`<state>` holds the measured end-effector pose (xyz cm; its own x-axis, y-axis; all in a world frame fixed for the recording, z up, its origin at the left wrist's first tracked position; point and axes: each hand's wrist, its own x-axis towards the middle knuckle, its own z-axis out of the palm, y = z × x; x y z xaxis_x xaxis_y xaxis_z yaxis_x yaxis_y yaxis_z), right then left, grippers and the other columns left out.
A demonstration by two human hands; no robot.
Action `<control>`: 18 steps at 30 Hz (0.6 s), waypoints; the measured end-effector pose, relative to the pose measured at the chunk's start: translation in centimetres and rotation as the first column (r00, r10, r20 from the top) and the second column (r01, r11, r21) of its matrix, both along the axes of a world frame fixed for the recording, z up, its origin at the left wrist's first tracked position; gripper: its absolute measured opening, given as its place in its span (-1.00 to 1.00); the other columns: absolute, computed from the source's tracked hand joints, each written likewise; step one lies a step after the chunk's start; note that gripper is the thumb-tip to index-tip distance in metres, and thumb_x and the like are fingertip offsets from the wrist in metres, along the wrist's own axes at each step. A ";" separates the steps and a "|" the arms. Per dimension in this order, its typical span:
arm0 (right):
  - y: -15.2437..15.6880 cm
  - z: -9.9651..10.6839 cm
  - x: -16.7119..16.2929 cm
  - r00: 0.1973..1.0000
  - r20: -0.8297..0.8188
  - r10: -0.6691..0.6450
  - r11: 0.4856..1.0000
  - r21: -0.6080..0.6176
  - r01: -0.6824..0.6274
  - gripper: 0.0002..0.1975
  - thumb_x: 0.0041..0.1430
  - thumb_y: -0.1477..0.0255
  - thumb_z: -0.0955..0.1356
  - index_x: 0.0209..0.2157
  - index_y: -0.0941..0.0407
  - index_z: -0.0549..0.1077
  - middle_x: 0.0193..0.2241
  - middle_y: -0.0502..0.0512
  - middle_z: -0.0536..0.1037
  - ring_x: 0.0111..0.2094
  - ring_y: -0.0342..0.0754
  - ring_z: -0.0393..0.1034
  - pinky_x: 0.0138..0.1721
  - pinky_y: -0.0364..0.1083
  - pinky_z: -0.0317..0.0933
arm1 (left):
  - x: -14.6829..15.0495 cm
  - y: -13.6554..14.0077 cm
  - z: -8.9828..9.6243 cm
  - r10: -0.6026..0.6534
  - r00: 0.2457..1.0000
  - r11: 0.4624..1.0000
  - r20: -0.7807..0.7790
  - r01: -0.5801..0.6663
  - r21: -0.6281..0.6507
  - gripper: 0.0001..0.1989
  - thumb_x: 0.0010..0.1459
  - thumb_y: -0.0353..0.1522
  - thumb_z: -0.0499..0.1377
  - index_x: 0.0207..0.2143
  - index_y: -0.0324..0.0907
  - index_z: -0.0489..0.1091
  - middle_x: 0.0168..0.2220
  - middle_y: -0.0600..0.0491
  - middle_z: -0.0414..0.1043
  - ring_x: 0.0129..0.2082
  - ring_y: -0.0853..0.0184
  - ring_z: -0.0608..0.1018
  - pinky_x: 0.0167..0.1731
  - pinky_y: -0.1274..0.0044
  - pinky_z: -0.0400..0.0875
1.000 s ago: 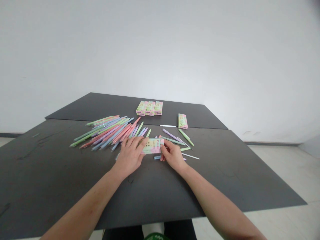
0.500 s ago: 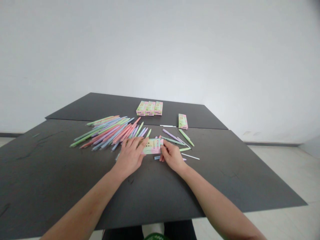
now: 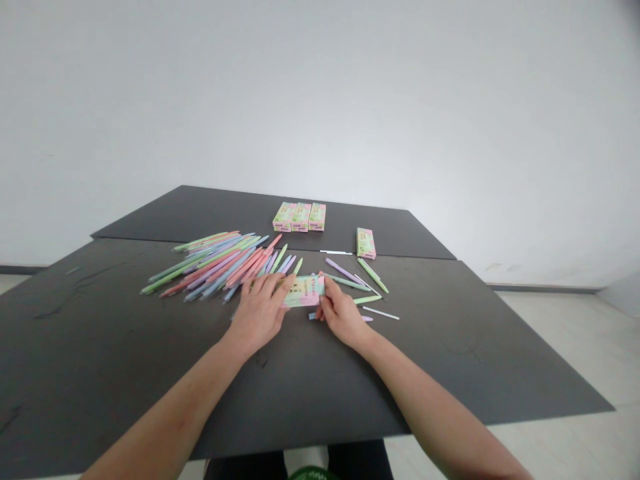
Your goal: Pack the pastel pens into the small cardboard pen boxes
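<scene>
your left hand (image 3: 259,312) gripping a flat pink-and-green printed box (image 3: 306,292), right hand (image 3: 345,315) pinching its right end, slim pastel pens (image 3: 215,268) piled left

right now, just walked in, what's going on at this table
A person's hands, the left hand and the right hand, hold a pastel box by its two ends. A pile of coloured pens lies to the left on the dark table, and a few loose pens lie to the right. Farther back, three similar boxes sit side by side, with another box apart to their right.
</scene>
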<state>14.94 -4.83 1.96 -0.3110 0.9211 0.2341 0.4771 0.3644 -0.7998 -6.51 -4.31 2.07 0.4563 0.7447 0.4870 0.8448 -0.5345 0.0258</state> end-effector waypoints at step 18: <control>0.0 -0.3 -0.4 0.999 -0.025 -0.036 0.998 0.051 0.037 -0.50 0.30 0.48 0.16 0.25 0.18 0.16 -0.52 0.01 0.54 -0.52 -0.09 0.45 -0.29 -0.08 0.38 | 0.2 -0.2 0.3 0.021 1.000 1.000 0.014 -0.020 -0.011 -0.47 0.14 -0.42 0.13 0.19 -0.19 0.21 0.08 -0.19 0.34 0.08 0.02 0.34 0.09 0.13 0.16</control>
